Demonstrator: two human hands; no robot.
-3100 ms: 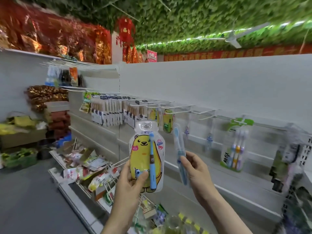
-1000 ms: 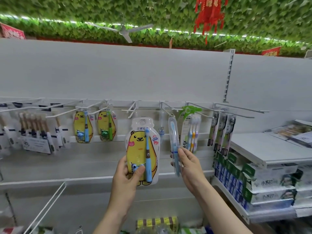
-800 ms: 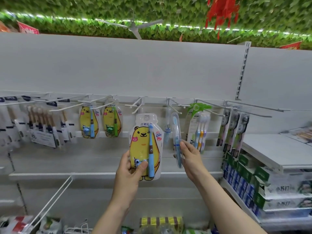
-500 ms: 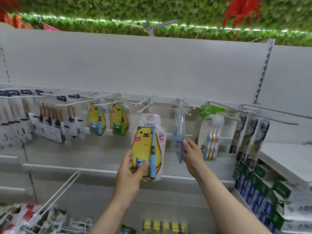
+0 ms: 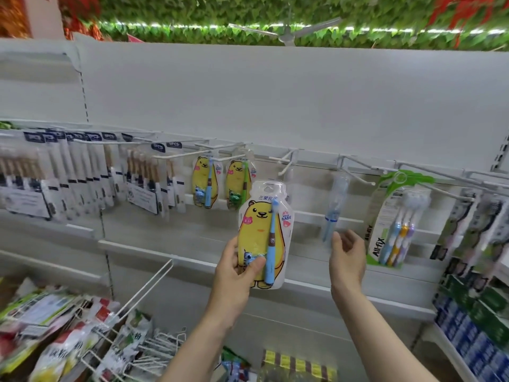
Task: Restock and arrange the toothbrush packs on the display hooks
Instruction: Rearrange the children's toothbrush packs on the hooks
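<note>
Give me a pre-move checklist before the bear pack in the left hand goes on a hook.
1. Left hand grips the yellow bear pack by its lower part: ok.
2. Pack's hang hole at the top is uncovered and upright: ok.
3. Free hook just above the pack carries nothing: ok.
4. Matching bear packs hang on the hooks just left of it, so the spot fits the grouping: ok.
5. Right hand is open and empty, free to steady the pack: ok.
6. Clear blue toothbrush pack is seated on its hook: cannot tell, it is blurred.
</note>
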